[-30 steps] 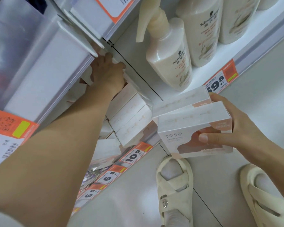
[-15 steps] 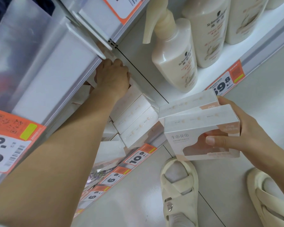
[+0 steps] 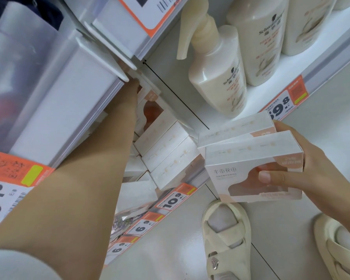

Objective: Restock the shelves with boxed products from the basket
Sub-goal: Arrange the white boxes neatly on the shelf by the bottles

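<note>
A: Checking the right hand (image 3: 309,168) first. What does it hold?

B: Two white boxes with peach corner panels, stacked one behind the other. The front box (image 3: 255,170) faces the camera with its window side; the thumb lies across that face and the fingers wrap round the right end. The rear box (image 3: 234,130) sits just above and behind it, touching it, with a fingertip on its right end. Both are held off the shelf, to the right of the shelved stock.

A: And the left hand (image 3: 134,85)?

B: The forearm runs from the near left corner up into the lower shelf bay. The hand goes under the lip of the upper shelf (image 3: 55,110), so the state of the fingers cannot be told. It appears to touch the farthest box in the row, but the lip hides the contact.

A: Status of the shelved stock?

B: A row of boxes (image 3: 166,150) of the same kind lies side by side on the lower shelf, just right of the forearm, ends toward the aisle. The farthest one shows its peach window.

A: Surroundings?

B: A pump bottle (image 3: 216,77) stands on the white shelf to the right, with taller bottles behind it. Orange price tags (image 3: 178,197) line the shelf edges. Cream sandals (image 3: 226,239) stand on the floor at near right.
</note>
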Demonstrator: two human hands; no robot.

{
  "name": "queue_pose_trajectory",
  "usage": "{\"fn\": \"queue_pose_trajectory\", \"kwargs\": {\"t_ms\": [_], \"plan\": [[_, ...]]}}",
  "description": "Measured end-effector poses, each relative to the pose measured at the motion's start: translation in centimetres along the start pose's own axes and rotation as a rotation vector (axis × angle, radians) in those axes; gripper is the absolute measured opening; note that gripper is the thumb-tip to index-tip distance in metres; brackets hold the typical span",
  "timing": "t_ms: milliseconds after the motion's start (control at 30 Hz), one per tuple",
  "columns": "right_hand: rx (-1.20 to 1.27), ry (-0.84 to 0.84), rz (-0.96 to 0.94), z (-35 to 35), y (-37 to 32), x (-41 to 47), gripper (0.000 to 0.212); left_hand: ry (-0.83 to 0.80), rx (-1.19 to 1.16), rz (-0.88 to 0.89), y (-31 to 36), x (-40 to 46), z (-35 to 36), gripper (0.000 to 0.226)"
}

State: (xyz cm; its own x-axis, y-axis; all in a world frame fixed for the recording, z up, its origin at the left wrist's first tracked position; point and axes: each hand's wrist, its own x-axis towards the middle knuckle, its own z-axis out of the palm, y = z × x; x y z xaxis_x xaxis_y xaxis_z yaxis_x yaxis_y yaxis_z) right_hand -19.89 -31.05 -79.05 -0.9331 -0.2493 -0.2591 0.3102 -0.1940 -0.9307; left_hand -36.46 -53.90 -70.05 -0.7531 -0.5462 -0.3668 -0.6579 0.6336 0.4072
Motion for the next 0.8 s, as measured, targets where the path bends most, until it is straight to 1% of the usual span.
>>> {"fn": "queue_pose_trajectory", "kwargs": {"t_ms": [33,67,100,133,167,200,233,267,300,333,367,433,500,533,567,600,633,667,700,733,767,800], "plan": [[0.004,0.0,0.004,0.0,0.0,0.0,0.082,0.021,0.011,0.042,0.0,0.3,0.2,0.036],[0.004,-0.004,0.008,-0.1,0.1,0.0,0.087,0.031,0.012,0.036,-0.1,0.5,0.0,0.022],[0.004,-0.01,0.015,-0.1,0.1,0.0,0.091,0.025,-0.019,0.025,0.0,0.5,0.1,0.023],[0.006,-0.011,0.018,-0.1,0.1,0.0,0.093,0.009,-0.026,0.02,0.1,0.9,0.2,0.046],[0.009,-0.009,0.019,-0.2,0.1,0.0,0.093,0.003,0.002,0.027,0.3,0.6,0.3,0.056],[0.011,-0.009,0.019,-0.2,0.1,0.0,0.092,0.022,0.006,0.019,0.5,0.8,0.3,0.051],[0.011,-0.01,0.02,-0.1,0.0,0.0,0.091,0.061,-0.002,0.014,0.5,1.0,0.3,0.031],[0.005,-0.013,0.016,-0.1,0.0,0.0,0.09,0.095,-0.043,0.012,0.7,0.8,0.3,0.023],[0.0,-0.011,0.013,-0.1,0.0,-0.1,0.089,0.086,-0.067,0.034,0.8,0.2,0.3,0.039],[-0.004,-0.01,0.009,-0.1,-0.1,-0.1,0.088,0.067,-0.075,0.059,1.1,0.2,0.5,0.049],[-0.007,-0.005,0.009,0.0,-0.1,-0.1,0.087,0.075,-0.097,0.1,1.1,-0.3,0.4,0.052],[-0.008,0.002,0.013,0.1,-0.2,-0.2,0.083,0.107,-0.106,0.157,1.3,-1.7,0.4,0.05],[-0.006,-0.007,0.021,0.1,-0.3,-0.4,0.089,0.099,-0.128,0.215,1.4,-2.7,0.4,0.045],[-0.002,-0.009,0.022,0.2,-0.3,-0.4,0.09,0.123,-0.139,0.223,1.3,-2.3,0.7,0.034],[0.003,-0.007,0.024,0.2,-0.4,-0.4,0.091,0.149,-0.135,0.271,1.1,-2.1,0.9,0.015],[0.009,-0.008,0.026,0.2,-0.5,-0.4,0.091,0.15,-0.125,0.324,0.9,-1.6,1.2,0.024],[0.014,-0.007,0.029,0.2,-0.5,-0.4,0.092,0.143,-0.106,0.394,0.9,-1.6,1.7,0.046],[0.014,-0.005,0.028,0.2,-0.5,-0.5,0.092,0.145,-0.058,0.481,0.9,-1.4,2.1,0.056],[0.012,-0.003,0.026,0.2,-0.5,-0.5,0.092,0.155,0.009,0.565,0.8,-1.2,2.5,0.059],[0.01,-0.004,0.024,0.1,-0.4,-0.5,0.092,0.16,0.065,0.604,0.8,-1.1,2.8,0.068],[0.007,-0.005,0.023,0.1,-0.3,-0.5,0.092,0.165,0.074,0.617,0.8,-0.7,3.0,0.081],[0.004,-0.005,0.02,0.0,-0.2,-0.5,0.093,0.168,0.063,0.614,0.6,0.0,3.2,0.089]]}}
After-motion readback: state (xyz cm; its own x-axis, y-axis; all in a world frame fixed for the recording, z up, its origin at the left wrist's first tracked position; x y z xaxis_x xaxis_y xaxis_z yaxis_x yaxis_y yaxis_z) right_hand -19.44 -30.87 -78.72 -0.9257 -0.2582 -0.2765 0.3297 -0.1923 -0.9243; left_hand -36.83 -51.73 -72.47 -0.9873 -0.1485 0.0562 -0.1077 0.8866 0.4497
